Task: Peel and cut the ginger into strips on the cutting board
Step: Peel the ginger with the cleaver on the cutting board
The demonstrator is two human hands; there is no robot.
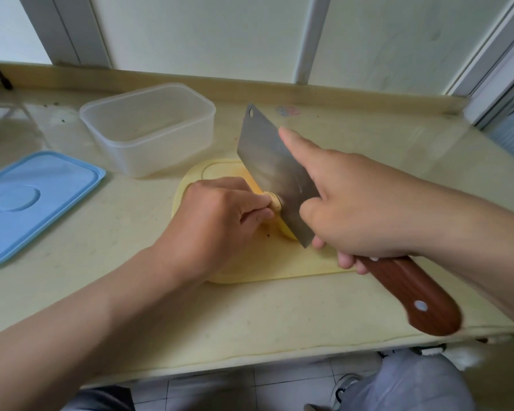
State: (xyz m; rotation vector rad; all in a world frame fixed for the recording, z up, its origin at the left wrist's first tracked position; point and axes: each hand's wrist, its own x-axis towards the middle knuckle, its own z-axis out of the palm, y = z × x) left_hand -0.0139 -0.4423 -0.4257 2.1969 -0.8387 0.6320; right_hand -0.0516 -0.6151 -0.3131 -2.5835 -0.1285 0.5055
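The cutting board (pixel 250 271) lies on the tabletop (pixel 279 315), beneath both hands. On the board, the ginger (pixel 275 203) sits between the left hand (pixel 217 215) and the right hand (pixel 359 209), touching the left fingertips on one side and the cleaver (pixel 267 161) on the other. The container (pixel 149 155) stands behind and left of the left hand. The lid (pixel 36 203) lies well left of that hand, before the container.

1. A pale cream counter (pixel 250 315) fills the view, worn and faintly speckled.
2. Along the counter's back edge runs a low raised ledge (pixel 339 91).
3. Above the counter, frosted window panes (pixel 190 31) glow with soft daylight between grey-white frame bars (pixel 313 34).
4. Below the counter's front edge is a light tiled floor (pixel 220 390).
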